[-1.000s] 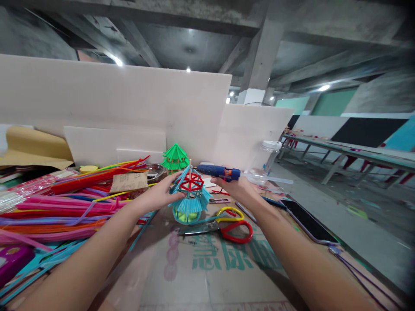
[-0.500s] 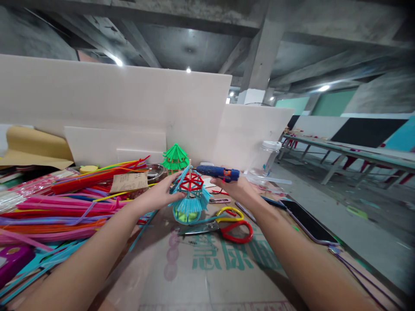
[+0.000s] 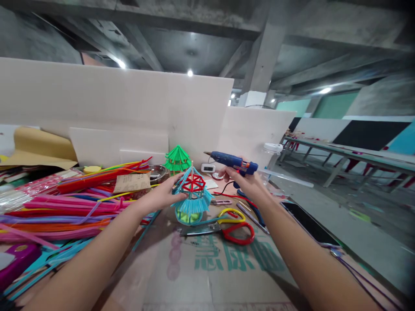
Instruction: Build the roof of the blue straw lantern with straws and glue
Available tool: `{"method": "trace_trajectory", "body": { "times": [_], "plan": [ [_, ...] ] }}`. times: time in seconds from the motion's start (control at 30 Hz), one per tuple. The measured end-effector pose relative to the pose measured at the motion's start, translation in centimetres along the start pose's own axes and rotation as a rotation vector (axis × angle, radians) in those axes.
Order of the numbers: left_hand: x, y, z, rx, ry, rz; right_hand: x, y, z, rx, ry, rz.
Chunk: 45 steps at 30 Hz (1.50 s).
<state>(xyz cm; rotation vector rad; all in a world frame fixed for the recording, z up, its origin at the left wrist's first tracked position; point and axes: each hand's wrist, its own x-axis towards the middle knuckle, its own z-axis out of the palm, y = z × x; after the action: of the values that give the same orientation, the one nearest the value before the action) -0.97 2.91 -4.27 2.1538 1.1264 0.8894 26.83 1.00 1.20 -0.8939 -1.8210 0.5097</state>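
Blue glue gun sat gripped in the right hand, raised above the table; the left hand, fingers open, steadied the pipe-cleaner pavilion.

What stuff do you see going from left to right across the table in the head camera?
Pile of colourful pipe cleaners → left hand → blue and red pavilion model → red scissors → right hand holding the blue glue gun → black phone.
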Motion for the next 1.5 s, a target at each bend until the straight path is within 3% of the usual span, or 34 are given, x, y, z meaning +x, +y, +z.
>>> {"method": "trace_trajectory", "body": {
  "times": [0.17,0.33,0.47,0.77,1.1,1.33,1.5],
  "plan": [
    [0.3,-0.5,0.1,0.014,-0.001,0.015,0.9,5.8,-0.1,-0.238,0.060,0.442],
    [0.4,-0.6,0.0,0.027,-0.005,0.030,1.7,12.4,0.3,-0.317,-0.011,0.562],
    [0.2,-0.1,-0.1,0.067,-0.017,-0.001,2.7,14.1,0.8,-0.369,-0.093,0.575],
    [0.2,0.2,-0.1,0.030,-0.036,0.037,2.9,15.1,2.9,-0.430,-0.201,0.609],
    [0.2,0.0,-0.1,0.060,-0.024,0.018,1.5,14.0,0.6,-0.533,-0.142,0.480],
    [0.4,-0.1,-0.1,0.080,-0.009,0.028,-1.5,9.5,-0.8,-0.624,-0.041,0.284],
    [0.2,0.2,-0.5,0.075,-0.014,0.010,-4.4,5.9,1.2,-0.598,-0.307,0.109]
  ]
}}
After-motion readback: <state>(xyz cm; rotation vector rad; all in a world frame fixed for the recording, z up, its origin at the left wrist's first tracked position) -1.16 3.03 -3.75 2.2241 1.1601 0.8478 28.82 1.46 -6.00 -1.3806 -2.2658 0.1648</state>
